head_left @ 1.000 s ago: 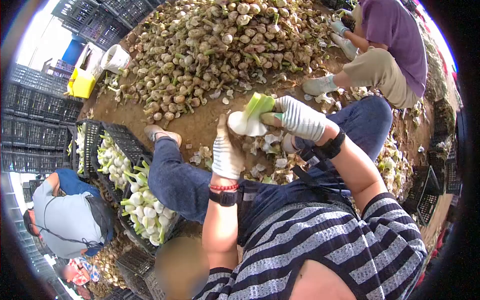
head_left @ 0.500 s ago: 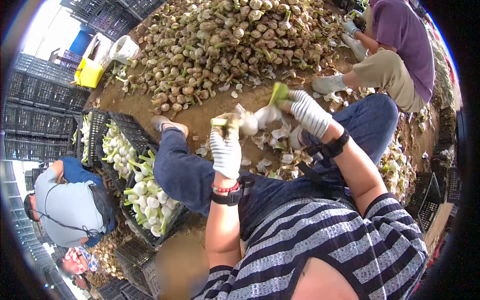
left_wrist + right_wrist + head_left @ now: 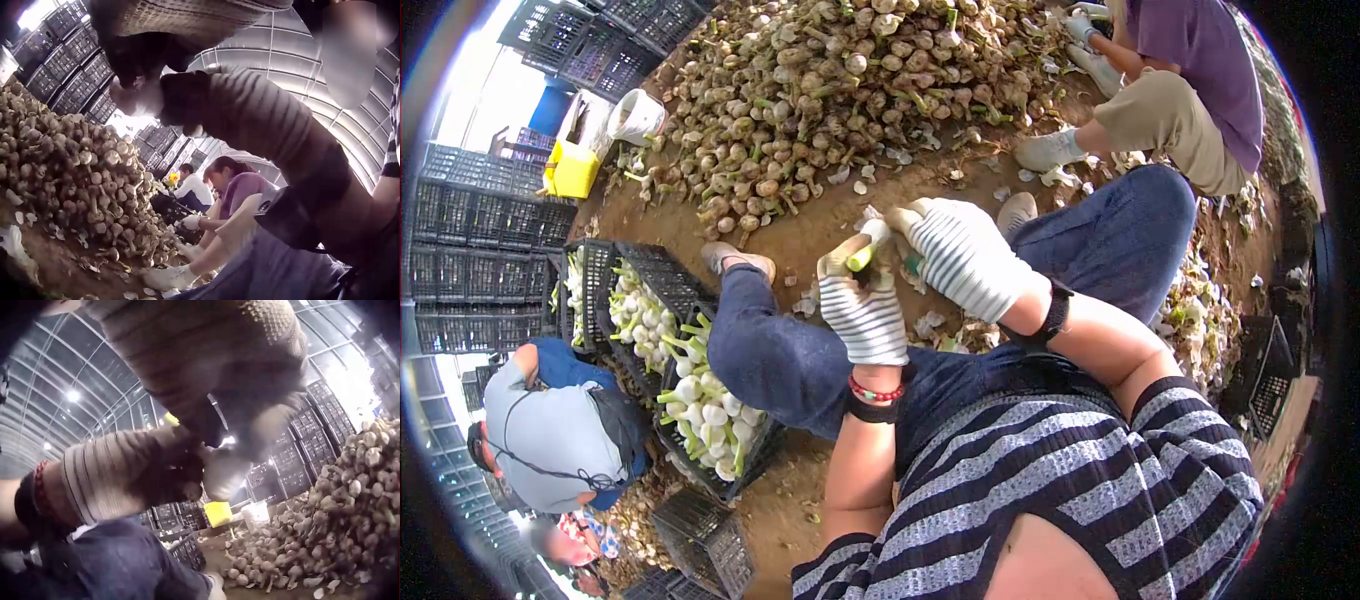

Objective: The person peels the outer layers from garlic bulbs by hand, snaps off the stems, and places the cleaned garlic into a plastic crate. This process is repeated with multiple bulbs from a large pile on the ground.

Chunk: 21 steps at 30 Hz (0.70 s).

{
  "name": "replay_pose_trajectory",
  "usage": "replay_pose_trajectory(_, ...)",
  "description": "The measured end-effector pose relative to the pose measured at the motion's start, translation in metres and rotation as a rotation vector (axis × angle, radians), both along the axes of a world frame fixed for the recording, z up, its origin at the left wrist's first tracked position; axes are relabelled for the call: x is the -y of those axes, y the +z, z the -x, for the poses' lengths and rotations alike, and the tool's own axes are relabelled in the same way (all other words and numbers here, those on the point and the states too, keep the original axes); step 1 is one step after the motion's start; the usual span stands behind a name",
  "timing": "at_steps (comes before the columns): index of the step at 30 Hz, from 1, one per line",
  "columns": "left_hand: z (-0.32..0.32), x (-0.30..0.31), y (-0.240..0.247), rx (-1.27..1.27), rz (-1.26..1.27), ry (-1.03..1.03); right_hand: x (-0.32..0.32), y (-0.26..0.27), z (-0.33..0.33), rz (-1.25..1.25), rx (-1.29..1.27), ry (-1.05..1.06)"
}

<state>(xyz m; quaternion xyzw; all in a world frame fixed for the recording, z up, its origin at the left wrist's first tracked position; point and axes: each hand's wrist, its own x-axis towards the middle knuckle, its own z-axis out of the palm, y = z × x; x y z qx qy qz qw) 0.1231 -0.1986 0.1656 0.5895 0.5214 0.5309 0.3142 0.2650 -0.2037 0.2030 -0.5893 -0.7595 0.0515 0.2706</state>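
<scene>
In the head view a white garlic bulb point(image 3: 877, 231) with a short, pale green stem pointing down and left sits between the two hands. My left hand point(image 3: 862, 310), in a striped, soiled glove, grips it with curled fingers. My right hand point(image 3: 965, 255), gloved alike, has bent fingers right at the bulb's right side and pinches there. A small green bit point(image 3: 913, 264) shows by its thumb. The right wrist view has the bulb point(image 3: 225, 474) pale and overexposed below the right fingers, beside the left hand point(image 3: 125, 472). In the left wrist view the hands are dark.
A large heap of garlic point(image 3: 830, 110) lies ahead on the earth floor. Black crates of cleaned garlic point(image 3: 710, 415) stand left. A yellow container point(image 3: 572, 168) and a white bucket point(image 3: 637, 117) are farther off. People sit at both sides; peelings point(image 3: 1190, 330) lie right.
One second ago the right hand held a long green stem at the bulb; half a second ago it pulled a green-and-white strip away rightward. That strip is gone from view, and the right hand is back at the bulb.
</scene>
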Motion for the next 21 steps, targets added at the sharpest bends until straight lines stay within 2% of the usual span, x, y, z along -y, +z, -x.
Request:
replay_pose_trajectory(2, -0.004, 0.003, 0.001, -0.041, -0.078, 0.007, -0.003, -0.007, -0.002, -0.009, 0.067, -0.009)
replay_pose_trajectory(5, 0.005, -0.002, 0.003, -0.183, -0.199, -0.058, -0.014, -0.016, -0.011, 0.002, -0.009, -0.029)
replay_pose_trajectory(6, 0.008, -0.003, 0.002, 0.126, -0.027, -0.132, -0.019, -0.025, -0.019, 0.006, -0.075, -0.082)
replay_pose_trajectory(8, 0.02, -0.009, 0.008, 0.319, 0.218, -0.186, -0.031, -0.051, -0.037, 0.095, -0.161, -0.162)
replay_pose_trajectory(9, 0.025, -0.014, 0.009, 0.394, 0.3, -0.216, -0.034, -0.053, -0.042, 0.372, -0.124, -0.155)
replay_pose_trajectory(11, 0.044, -0.026, 0.006, 0.475, 0.492, -0.262, -0.037, -0.077, -0.052, 0.639, 0.116, -0.012)
replay_pose_trajectory(13, 0.047, -0.043, 0.009, 0.836, 0.53, -0.284, -0.037, -0.084, -0.055, 0.667, 0.058, 0.057)
replay_pose_trajectory(14, 0.058, -0.056, -0.005, 0.92, 0.606, -0.328, -0.038, -0.087, -0.053, 0.691, 0.005, 0.126)
replay_pose_trajectory(15, 0.068, -0.069, -0.016, 0.997, 0.723, -0.374, -0.04, -0.075, -0.047, 0.695, 0.004, 0.131)
replay_pose_trajectory(17, 0.061, -0.087, -0.013, 1.098, 0.77, -0.335, -0.054, -0.036, -0.026, 0.477, -0.52, 0.173)
replay_pose_trajectory(18, 0.06, -0.096, -0.013, 1.096, 0.773, -0.335, -0.067, -0.038, -0.017, 0.478, -0.523, 0.172)
replay_pose_trajectory(20, 0.058, -0.113, -0.016, 1.049, 0.912, -0.376, -0.09, -0.046, -0.007, 0.263, -0.615, 0.222)
replay_pose_trajectory(21, 0.058, -0.122, -0.02, 1.049, 0.92, -0.378, -0.096, -0.048, -0.009, 0.268, -0.615, 0.215)
